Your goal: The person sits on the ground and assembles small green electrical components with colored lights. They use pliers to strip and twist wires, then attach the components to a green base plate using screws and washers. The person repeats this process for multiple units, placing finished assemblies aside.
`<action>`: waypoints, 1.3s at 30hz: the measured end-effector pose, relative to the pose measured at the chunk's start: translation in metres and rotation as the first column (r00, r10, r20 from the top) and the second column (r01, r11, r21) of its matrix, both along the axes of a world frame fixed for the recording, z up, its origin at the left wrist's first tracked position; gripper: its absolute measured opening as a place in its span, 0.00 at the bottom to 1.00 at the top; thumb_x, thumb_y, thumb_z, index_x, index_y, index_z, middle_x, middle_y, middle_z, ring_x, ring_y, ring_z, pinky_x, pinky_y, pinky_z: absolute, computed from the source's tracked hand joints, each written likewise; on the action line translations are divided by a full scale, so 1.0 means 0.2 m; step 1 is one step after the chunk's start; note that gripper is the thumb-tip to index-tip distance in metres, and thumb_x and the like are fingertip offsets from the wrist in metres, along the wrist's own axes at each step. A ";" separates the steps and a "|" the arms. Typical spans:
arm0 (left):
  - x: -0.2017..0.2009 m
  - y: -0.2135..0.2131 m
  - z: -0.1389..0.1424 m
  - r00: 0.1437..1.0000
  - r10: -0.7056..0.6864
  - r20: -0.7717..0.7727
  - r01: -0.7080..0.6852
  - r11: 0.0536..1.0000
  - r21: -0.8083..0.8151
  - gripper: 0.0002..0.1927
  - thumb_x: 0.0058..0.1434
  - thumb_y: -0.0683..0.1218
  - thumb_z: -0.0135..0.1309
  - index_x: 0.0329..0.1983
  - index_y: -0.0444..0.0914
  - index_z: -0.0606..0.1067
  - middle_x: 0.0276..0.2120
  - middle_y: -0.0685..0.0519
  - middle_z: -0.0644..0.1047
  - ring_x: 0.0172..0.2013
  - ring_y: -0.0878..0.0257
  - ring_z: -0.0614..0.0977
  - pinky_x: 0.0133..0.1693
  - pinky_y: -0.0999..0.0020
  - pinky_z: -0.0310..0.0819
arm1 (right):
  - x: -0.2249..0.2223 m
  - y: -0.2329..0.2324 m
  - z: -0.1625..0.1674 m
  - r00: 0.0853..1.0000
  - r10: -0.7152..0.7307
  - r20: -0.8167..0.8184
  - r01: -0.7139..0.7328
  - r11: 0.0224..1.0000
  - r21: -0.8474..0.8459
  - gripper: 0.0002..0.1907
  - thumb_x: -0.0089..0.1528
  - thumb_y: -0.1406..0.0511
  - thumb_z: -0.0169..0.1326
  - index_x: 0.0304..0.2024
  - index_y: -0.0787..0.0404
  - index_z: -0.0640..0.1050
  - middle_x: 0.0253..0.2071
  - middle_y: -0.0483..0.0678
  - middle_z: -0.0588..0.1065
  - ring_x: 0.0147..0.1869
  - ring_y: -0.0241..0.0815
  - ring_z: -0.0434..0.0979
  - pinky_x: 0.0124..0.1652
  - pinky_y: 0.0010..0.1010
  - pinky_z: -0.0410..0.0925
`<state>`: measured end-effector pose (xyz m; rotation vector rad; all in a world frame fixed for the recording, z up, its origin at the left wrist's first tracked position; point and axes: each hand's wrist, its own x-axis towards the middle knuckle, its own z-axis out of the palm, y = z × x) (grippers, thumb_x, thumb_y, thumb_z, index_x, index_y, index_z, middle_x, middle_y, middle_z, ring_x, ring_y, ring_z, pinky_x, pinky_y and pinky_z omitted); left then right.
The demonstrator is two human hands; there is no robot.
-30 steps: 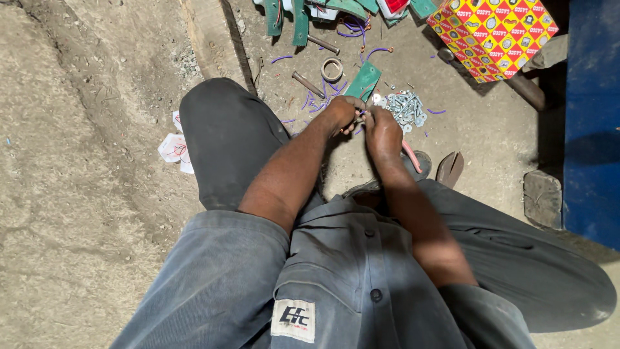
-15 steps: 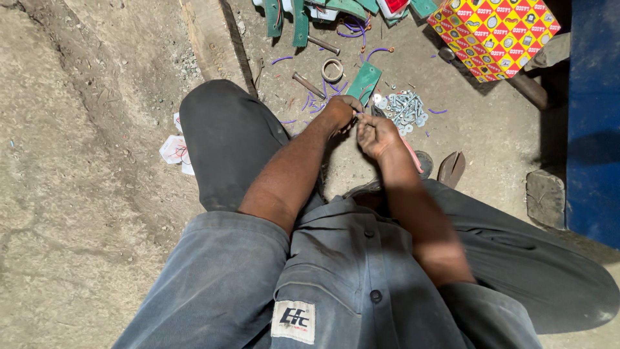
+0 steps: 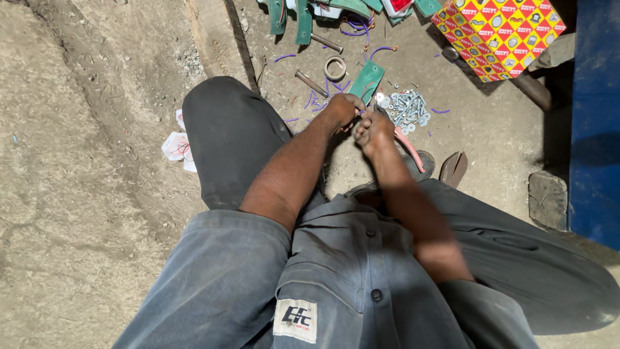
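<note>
Fingers of both hands pinch a purple wire (image 3: 359, 111) near the yellow-red patterned box (image 3: 500, 35).

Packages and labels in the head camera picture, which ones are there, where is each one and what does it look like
Patterned carton: top right on the floor, boxy, a yellow and red checker print with small round pictures.
Sewn patch: bottom centre on the grey shirt, small white rectangle with dark and red print.
Torn wrapper: on the ground left of the raised knee, crumpled, white with red marks.
No signs or screens.
</note>
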<state>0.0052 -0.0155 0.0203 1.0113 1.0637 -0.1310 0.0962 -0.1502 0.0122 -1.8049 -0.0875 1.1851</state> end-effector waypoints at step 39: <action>0.02 0.28 0.09 0.910 0.110 -0.399 0.240 0.644 0.726 0.36 0.49 0.48 0.65 0.60 0.38 0.66 0.53 0.35 0.67 0.49 0.35 0.74 0.49 0.46 0.71 | -0.07 -0.06 -0.05 0.934 -0.161 -0.318 0.198 0.976 0.086 0.04 0.66 0.68 0.56 0.38 0.64 0.74 0.24 0.44 0.67 0.26 0.41 0.60 0.26 0.36 0.55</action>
